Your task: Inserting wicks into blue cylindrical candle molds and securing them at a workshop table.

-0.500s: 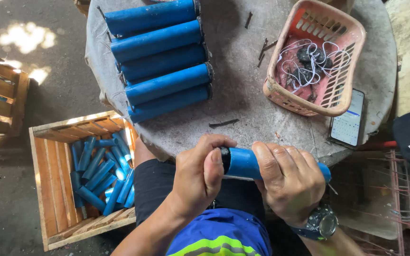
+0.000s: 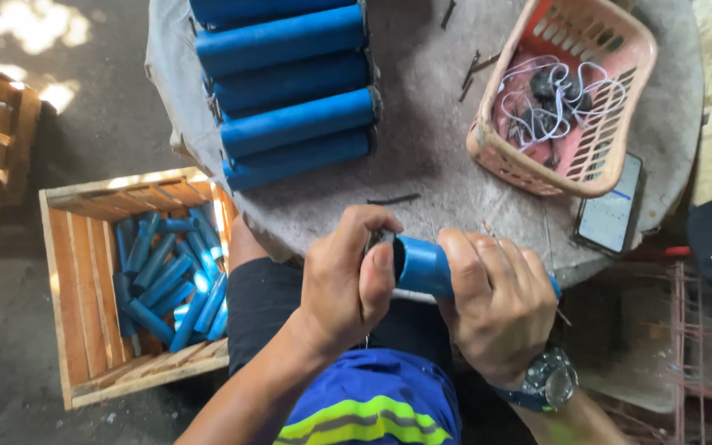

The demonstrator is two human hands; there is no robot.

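Note:
My right hand (image 2: 500, 301) grips a blue plastic tube (image 2: 423, 265) held level over my lap, just below the table's edge. My left hand (image 2: 348, 280) is closed over the tube's left end, thumb pressed at its mouth on a small dark part I cannot make out. Several more blue tubes (image 2: 290, 91) lie side by side in a row on the round grey table (image 2: 430, 156).
A pink plastic basket (image 2: 566, 91) with white wires and dark parts sits at the table's right, a phone (image 2: 611, 206) beside it. A wooden crate (image 2: 84, 272) on the floor to the left holds several short blue tubes. Small dark strips lie scattered on the table.
Both hands stay on the tube. The left hand's thumb has pressed further over the tube's end.

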